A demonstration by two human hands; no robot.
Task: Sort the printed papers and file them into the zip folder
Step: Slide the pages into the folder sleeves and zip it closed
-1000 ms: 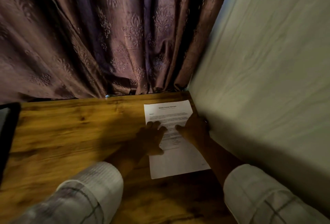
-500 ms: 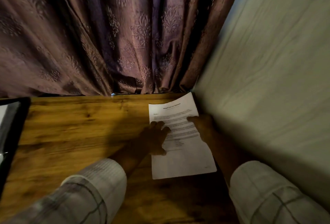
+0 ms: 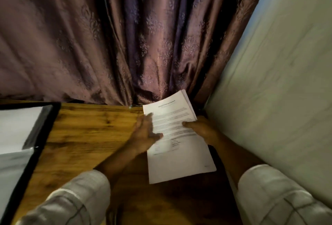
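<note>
A stack of printed papers (image 3: pixel 181 160) with black text is tilted up off the wooden table (image 3: pixel 86 131), its far edge raised toward the curtain. My right hand (image 3: pixel 201 129) grips the stack's right edge, thumb on the top sheet. My left hand (image 3: pixel 145 133) lies against the stack's left edge with its fingers spread and fairly straight. The black zip folder (image 3: pixel 45 128) lies open at the table's left, with a white sheet (image 3: pixel 16 126) inside it.
A patterned purple-brown curtain (image 3: pixel 125 45) hangs right behind the table's far edge. A pale wall (image 3: pixel 278 81) runs close along the right side, next to my right arm. Bare wood lies between the folder and the papers.
The papers lay flat under both hands; now my right hand has lifted the stack's far end. The view swung left, showing more of the open folder.
</note>
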